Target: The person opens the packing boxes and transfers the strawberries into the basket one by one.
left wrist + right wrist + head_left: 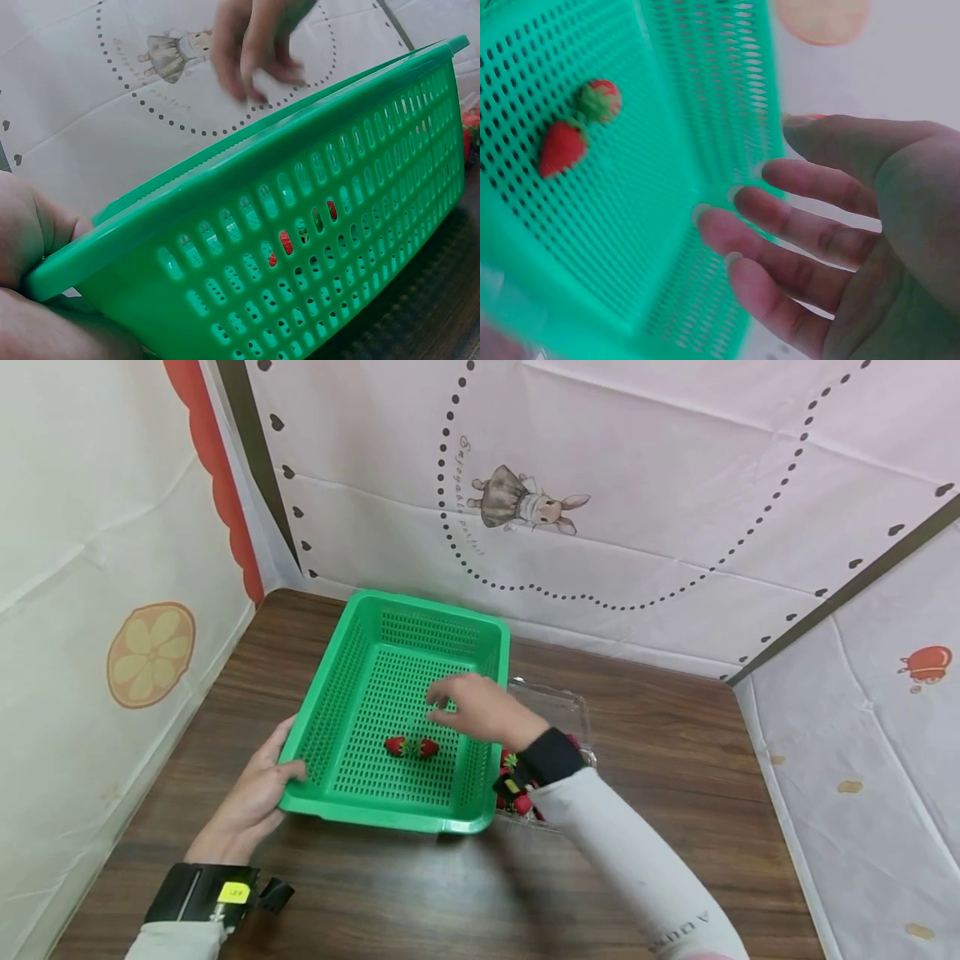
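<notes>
A green perforated basket [330,718] lies on the dark wooden table [675,760]. Two strawberries [411,747] lie side by side on its floor, and in the right wrist view these strawberries [574,127] show red against the mesh. My left hand [258,785] grips the basket's near left corner, thumb over the rim; in the left wrist view that hand [37,247] holds the rim of the basket [315,225]. My right hand [453,706] hovers over the basket's floor, fingers loosely spread and empty. The right wrist view shows the right hand [757,225] open.
A clear plastic clamshell [558,706] with more strawberries [517,781] stands against the basket's right side, partly under my right wrist. Printed cloth walls close the table at the back, left and right.
</notes>
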Demonstrator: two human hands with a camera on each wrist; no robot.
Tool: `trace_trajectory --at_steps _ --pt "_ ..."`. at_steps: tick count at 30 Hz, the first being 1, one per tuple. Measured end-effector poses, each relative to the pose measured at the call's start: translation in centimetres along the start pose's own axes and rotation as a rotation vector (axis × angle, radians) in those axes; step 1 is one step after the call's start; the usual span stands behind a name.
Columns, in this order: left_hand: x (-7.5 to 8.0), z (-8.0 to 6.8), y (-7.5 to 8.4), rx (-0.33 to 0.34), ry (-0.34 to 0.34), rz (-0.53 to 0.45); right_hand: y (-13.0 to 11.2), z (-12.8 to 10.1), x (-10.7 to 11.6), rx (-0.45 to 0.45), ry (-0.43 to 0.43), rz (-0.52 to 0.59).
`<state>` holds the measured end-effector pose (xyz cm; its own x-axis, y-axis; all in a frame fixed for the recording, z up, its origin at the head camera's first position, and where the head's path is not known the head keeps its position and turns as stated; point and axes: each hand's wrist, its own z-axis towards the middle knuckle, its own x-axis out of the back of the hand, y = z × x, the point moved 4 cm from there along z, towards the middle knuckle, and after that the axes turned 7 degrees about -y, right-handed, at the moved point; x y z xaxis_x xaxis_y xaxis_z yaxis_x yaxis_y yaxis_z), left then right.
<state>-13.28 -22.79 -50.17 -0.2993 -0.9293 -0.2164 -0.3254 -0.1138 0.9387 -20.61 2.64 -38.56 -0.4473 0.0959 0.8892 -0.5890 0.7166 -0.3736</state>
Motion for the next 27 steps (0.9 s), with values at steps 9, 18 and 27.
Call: trace_trajectory --at_steps 9,18,27 --pt "0.0 0.1 0.1 0.022 0.023 0.024 2.9 -7.4 2.5 -0.058 0.181 0.106" --pt "0.1 0.2 -0.1 0.012 0.022 0.006 5.9 -9.7 -1.4 -0.104 0.114 0.081" --pt "0.0 0.4 -0.2 0.004 0.009 -0.003 7.8 -10.0 -4.9 -0.146 0.005 0.090"
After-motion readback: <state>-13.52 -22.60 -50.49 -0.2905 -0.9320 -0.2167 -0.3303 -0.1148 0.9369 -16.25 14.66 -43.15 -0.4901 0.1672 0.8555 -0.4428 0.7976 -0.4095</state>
